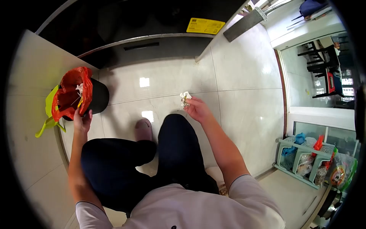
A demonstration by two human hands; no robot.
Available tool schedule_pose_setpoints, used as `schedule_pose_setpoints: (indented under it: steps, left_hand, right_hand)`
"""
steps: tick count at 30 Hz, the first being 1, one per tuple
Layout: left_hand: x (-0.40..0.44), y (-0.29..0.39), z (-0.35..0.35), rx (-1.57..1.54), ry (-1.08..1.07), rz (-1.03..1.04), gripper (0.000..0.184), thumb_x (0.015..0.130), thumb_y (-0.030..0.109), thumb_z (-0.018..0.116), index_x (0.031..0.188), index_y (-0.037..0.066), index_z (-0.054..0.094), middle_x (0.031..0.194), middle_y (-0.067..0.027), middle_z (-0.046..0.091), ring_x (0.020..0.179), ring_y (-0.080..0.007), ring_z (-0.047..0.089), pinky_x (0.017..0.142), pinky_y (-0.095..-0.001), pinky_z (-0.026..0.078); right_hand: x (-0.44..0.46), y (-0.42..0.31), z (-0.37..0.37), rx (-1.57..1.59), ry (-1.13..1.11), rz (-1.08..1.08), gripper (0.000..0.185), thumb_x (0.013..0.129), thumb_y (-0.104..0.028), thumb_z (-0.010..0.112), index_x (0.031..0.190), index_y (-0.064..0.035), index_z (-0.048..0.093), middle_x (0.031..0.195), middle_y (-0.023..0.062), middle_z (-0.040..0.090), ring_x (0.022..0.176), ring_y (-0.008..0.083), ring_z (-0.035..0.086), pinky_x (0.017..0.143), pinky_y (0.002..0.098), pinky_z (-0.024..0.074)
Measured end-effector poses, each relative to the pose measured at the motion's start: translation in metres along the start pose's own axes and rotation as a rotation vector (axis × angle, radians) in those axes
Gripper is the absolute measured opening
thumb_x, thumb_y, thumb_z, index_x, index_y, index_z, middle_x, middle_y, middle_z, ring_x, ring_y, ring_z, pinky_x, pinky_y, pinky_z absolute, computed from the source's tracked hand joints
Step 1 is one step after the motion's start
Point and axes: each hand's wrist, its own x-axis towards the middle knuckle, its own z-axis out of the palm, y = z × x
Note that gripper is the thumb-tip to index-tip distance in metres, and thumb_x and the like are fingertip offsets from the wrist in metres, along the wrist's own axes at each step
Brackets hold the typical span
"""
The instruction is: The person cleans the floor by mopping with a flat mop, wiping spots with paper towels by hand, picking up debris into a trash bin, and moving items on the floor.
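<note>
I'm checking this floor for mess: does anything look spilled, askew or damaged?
No spill or damage shows on the floor. Only the red bag looks untidy, its mouth flaring unevenly out of the black bin by the left hand.

home kitchen | tiled floor [251, 76] | storage rack [305, 158] | bagged trash bin [100, 96]

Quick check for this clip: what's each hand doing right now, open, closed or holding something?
Left hand: at the edge of the red bag; can't tell whether it grips.
Right hand: closed, pinching a crumpled tissue.
</note>
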Motion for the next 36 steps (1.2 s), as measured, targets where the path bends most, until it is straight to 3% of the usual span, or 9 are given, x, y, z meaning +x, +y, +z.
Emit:
schedule_pose_setpoints:
  steps: [4,10,15,18,20,23,30,33,36]
  left_hand:
    - [0.012,0.002,-0.007,-0.053,0.025,-0.025,0.023,0.094,0.012,0.038,0.110,0.000,0.049,0.086,-0.0122,0.058,0.070,-0.0199,0.059,0.063,-0.0288,0.056]
    - [-0.035,-0.044,0.000,0.165,-0.021,-0.100,0.025,0.094,0.017,0.039,0.115,0.004,0.046,0.087,-0.0120,0.061,0.065,-0.0203,0.062,0.059,-0.0343,0.056]
    - [-0.086,-0.074,0.030,0.227,-0.146,-0.108,0.031,0.089,0.010,0.040,0.119,0.005,0.047,0.084,-0.0119,0.064,0.060,-0.0229,0.063,0.056,-0.0366,0.056]
    - [-0.100,-0.068,0.033,0.367,-0.239,-0.168,0.035,0.091,0.029,0.053,0.117,0.006,0.050,0.088,-0.0149,0.064,0.062,-0.0258,0.064,0.059,-0.0389,0.057]
    - [-0.110,-0.046,0.022,0.569,-0.219,-0.307,0.067,0.078,0.050,0.072,0.117,-0.001,0.051,0.091,-0.0155,0.062,0.075,-0.0207,0.061,0.062,-0.0302,0.053]
    - [-0.138,-0.019,0.032,0.969,0.289,0.501,0.063,0.077,0.044,0.075,0.112,-0.005,0.057,0.086,-0.0120,0.060,0.072,-0.0159,0.057,0.064,-0.0276,0.048]
    - [-0.085,0.038,0.086,0.776,-0.554,0.980,0.034,0.088,0.001,0.051,0.123,0.003,0.055,0.101,-0.0035,0.063,0.082,-0.0121,0.059,0.075,-0.0265,0.050]
    - [-0.084,0.043,0.090,0.918,-0.616,0.603,0.029,0.085,0.002,0.054,0.112,0.000,0.063,0.094,-0.0098,0.066,0.088,-0.0168,0.063,0.083,-0.0299,0.049]
    - [-0.075,0.034,0.083,0.959,-0.489,0.646,0.019,0.085,0.008,0.060,0.099,-0.001,0.067,0.087,-0.0109,0.068,0.080,-0.0169,0.064,0.077,-0.0306,0.051]
  right_hand:
    - [-0.009,-0.003,0.055,-0.081,-0.082,-0.004,0.022,0.087,0.000,0.058,0.109,0.0015,0.059,0.098,0.0090,0.064,0.086,0.0163,0.061,0.074,0.0301,0.0485]
    - [0.013,0.018,0.181,-0.188,-0.478,-0.041,0.028,0.090,0.003,0.052,0.118,0.0040,0.056,0.110,0.0145,0.062,0.095,0.0216,0.061,0.079,0.0339,0.0498]
    - [0.031,0.056,0.260,-0.419,-0.376,-0.061,0.031,0.090,0.002,0.055,0.121,0.0055,0.054,0.109,0.0146,0.061,0.095,0.0188,0.061,0.077,0.0322,0.0509]
    - [0.059,0.073,0.268,-0.687,-0.360,-0.138,0.032,0.088,0.000,0.059,0.119,0.0061,0.055,0.101,0.0121,0.064,0.086,0.0152,0.062,0.072,0.0277,0.0512]
    - [0.080,0.084,0.265,-0.873,-0.328,-0.189,0.030,0.086,-0.001,0.062,0.115,0.0058,0.058,0.089,0.0078,0.066,0.070,0.0115,0.062,0.065,0.0229,0.0505]
    - [0.081,0.080,0.282,-0.899,-0.330,-0.123,0.029,0.086,-0.001,0.062,0.114,0.0052,0.058,0.089,0.0066,0.066,0.071,0.0112,0.062,0.066,0.0231,0.0509]
    - [0.099,0.098,0.296,-0.773,-0.489,0.118,0.022,0.090,0.000,0.052,0.110,0.0022,0.060,0.103,0.0090,0.063,0.090,0.0150,0.060,0.074,0.0250,0.0486]
    - [0.104,0.101,0.295,-0.813,-0.514,0.162,0.021,0.093,-0.005,0.048,0.109,0.0005,0.060,0.103,0.0078,0.062,0.092,0.0152,0.059,0.078,0.0280,0.0483]
    - [0.110,0.105,0.291,-0.810,-0.442,0.209,0.023,0.094,-0.005,0.044,0.111,-0.0009,0.060,0.105,0.0084,0.062,0.093,0.0152,0.058,0.079,0.0284,0.0482]
